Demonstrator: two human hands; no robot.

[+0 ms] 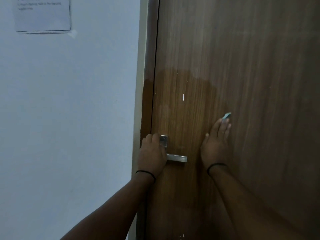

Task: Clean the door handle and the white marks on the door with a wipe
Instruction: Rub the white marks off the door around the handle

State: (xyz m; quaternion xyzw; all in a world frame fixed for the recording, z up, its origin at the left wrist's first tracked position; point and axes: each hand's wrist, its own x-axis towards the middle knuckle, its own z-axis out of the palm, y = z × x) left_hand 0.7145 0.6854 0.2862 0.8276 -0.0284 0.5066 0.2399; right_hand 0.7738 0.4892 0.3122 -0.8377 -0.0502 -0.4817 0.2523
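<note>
**Wipe pressed flat to the door, other hand on the handle**

The right hand's fingers (223, 125) lie stretched out and close together, flat against the wooden door (259, 66), pinning a pale wipe (226, 116) beneath their tips; only a small corner of the wipe shows past the fingertips. The thumb sticks out toward the left. The right hand (214, 148) sits just right of the lever's free end, with a thin black band (217, 165) around the wrist.

The left hand's fingers (152, 137) are curled together over the inner end of the metal door handle (178, 158), next to its square plate (164, 141), near the door's edge. The left hand (151, 156) also wears a black band at the wrist, and the lever's outer end pokes out to the right of it.

Above the hands, a small white mark (183, 97) stands on the door inside a darker, damp-looking patch (181, 87). More white specks (181, 236) show low on the door. Left of the door frame (140, 84) is a pale wall (69, 118) with a blurred paper notice (43, 14) stuck near the top.
</note>
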